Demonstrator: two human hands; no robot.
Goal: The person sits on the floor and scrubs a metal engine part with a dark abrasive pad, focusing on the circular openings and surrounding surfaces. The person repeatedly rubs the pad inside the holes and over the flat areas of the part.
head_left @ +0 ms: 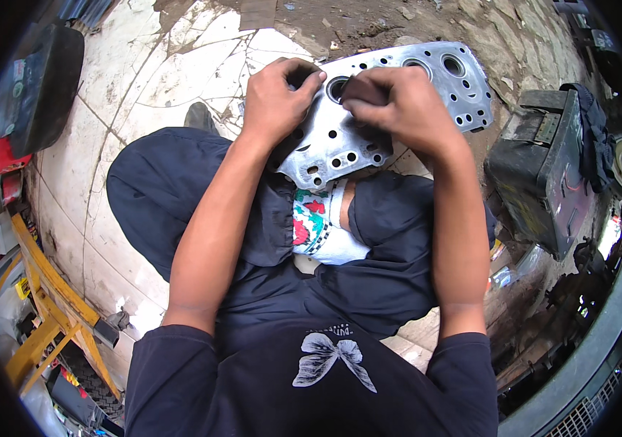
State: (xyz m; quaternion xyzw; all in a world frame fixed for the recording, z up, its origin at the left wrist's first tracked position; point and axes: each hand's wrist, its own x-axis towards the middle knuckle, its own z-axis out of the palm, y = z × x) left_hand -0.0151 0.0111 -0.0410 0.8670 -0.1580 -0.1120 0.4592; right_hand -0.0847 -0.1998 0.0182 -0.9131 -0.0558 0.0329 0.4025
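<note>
In the head view, a flat, silvery metal block (pixel 358 136) with round bores and small dark holes lies by the person's folded legs (pixel 172 189), its long axis slanting from lower left to upper right. Left hand (pixel 274 98) and right hand (pixel 407 105) curl over it; whether their fingers grip anything, I cannot tell.

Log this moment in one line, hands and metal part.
left hand: curled at metal part left edge | right hand: fingers bent at round opening, grip unclear
</note>
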